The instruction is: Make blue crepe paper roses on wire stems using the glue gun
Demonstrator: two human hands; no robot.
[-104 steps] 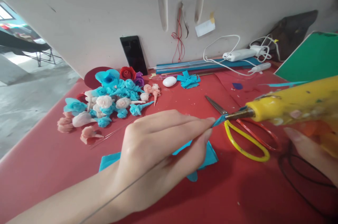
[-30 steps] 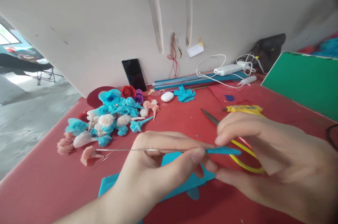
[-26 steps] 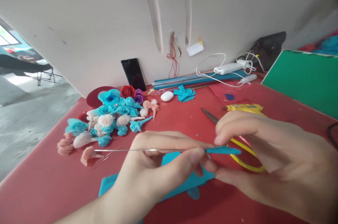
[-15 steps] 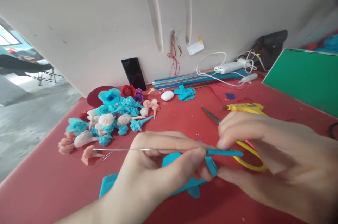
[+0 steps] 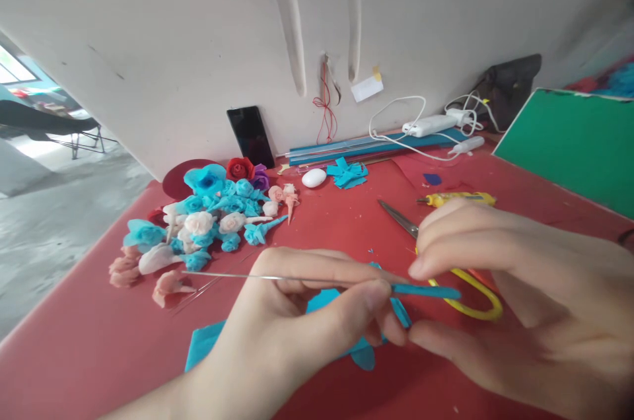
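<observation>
Between thumb and fingers my left hand pinches a thin metal wire with a blue-wrapped end. Its bare length runs left across my fingers. My right hand holds nothing; its thumb and forefinger are apart, just right of the wrapped end. Blue crepe paper lies beneath my left hand and is partly hidden by it. Behind my right hand, the yellow-handled scissors rest on the red table with their blades pointing away to the left.
Blue, white and pink paper flowers are heaped at the left. A phone leans against the wall. Blue paper strips and a white egg-shaped object lie behind. A yellow glue gun, white power bank and green board are rightward.
My left hand and the wire have shifted slightly right, and the wrapped end tilts a little downward. My right hand has moved slightly right, its fingertips still apart.
</observation>
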